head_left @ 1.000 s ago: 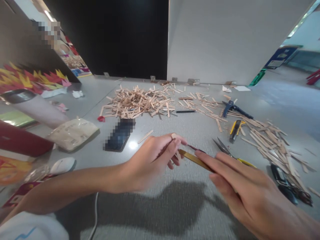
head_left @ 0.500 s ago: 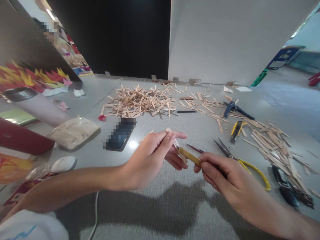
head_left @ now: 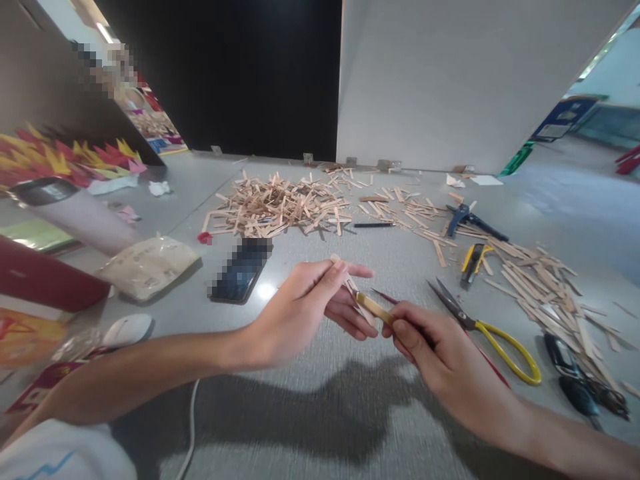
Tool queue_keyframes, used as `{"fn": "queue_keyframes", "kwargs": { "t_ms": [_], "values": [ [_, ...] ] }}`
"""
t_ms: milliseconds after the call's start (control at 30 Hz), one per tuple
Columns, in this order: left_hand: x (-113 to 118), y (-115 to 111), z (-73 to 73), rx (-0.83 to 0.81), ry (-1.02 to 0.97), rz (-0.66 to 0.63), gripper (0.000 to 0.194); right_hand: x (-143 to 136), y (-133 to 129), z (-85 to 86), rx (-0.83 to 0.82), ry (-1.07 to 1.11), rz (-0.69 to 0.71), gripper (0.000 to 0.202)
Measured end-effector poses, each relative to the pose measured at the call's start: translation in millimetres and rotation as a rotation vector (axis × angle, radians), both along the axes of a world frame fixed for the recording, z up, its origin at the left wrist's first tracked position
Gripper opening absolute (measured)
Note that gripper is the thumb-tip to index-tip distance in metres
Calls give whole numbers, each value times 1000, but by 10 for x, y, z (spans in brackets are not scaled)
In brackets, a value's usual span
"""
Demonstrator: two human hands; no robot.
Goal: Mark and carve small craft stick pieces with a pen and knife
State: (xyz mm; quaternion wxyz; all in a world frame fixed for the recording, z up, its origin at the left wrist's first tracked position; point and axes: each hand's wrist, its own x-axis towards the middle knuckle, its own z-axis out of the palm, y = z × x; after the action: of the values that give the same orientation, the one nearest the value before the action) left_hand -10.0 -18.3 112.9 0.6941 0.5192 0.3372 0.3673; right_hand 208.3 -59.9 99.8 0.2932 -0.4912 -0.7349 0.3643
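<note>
A flat wooden craft stick [head_left: 349, 279] slants across my left hand [head_left: 295, 313], pinched between thumb and fingers. My right hand [head_left: 435, 353] is closed round a small carving tool [head_left: 374, 308] with a yellow handle. Its short metal tip meets the stick near my left fingers; the exact shape of the blade is hard to make out. Just behind my right hand lies a thin dark red tool [head_left: 384, 295], partly covered by that hand. Yellow-handled scissors [head_left: 473, 325] rest on the table to the right, blades apart.
Wooden sticks form a large pile [head_left: 285, 203] at the back and another pile [head_left: 545, 287] at right. Around them lie a yellow cutter [head_left: 473, 261], blue-handled pliers [head_left: 459, 219] and a black pen [head_left: 374, 225]. A phone [head_left: 240, 270], packet [head_left: 150, 267] and mouse [head_left: 127, 330] are leftward.
My right hand has slid a little left and up along the tool, closer to my left hand. A red length beside the scissors now shows behind my right hand. My left hand is nearly still.
</note>
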Motion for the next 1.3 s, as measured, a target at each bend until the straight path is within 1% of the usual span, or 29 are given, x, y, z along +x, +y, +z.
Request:
{"fn": "queue_keyframes", "kwargs": {
  "t_ms": [67, 133, 233, 333, 400, 500, 567, 667, 767, 867, 933, 1033, 1100, 1167, 1300],
  "values": [
    [5, -11, -16, 36, 46, 26, 47, 0, 6, 15, 38, -42, 6, 33],
    [10, -26, -29, 72, 89, 34, 48, 5, 9, 46, 41, -75, 33, 33],
    [15, -44, -34, 103, 134, 15, 49, 15, 8, 90, -36, -71, 80, 37],
    [14, -48, -26, 110, 141, 2, 50, 26, 6, 119, -114, -18, 75, 39],
    [12, -41, -23, 116, 130, 6, 50, 48, 11, 139, -240, 80, 76, 43],
    [8, -20, -24, 136, 116, 35, 48, 118, 34, 177, -540, 323, 108, 48],
    [7, -6, -25, 159, 100, 69, 47, 179, 56, 205, -687, 449, 113, 47],
    [6, 2, -21, 228, 69, 140, 48, 242, 83, 248, -807, 494, 80, 44],
    [9, -10, -18, 330, 67, 222, 47, 242, 94, 293, -878, 501, 80, 47],
    [13, -21, -45, 427, 24, 267, 44, 214, 86, 332, -925, 536, 80, 46],
    [16, -16, -94, 510, -45, 273, 40, 208, 66, 347, -942, 531, 66, 43],
    [13, 4, -203, 708, -138, 274, 36, 219, 16, 343, -951, 523, 50, 42],
    [8, 21, -269, 813, -121, 290, 37, 220, -18, 331, -932, 545, 31, 46],
    [8, 36, -309, 835, -112, 307, 36, 208, -39, 320, -875, 564, -1, 50],
    [25, 61, -307, 767, -154, 314, 36, 159, -23, 306, -742, 585, -93, 53]
  ]
}}
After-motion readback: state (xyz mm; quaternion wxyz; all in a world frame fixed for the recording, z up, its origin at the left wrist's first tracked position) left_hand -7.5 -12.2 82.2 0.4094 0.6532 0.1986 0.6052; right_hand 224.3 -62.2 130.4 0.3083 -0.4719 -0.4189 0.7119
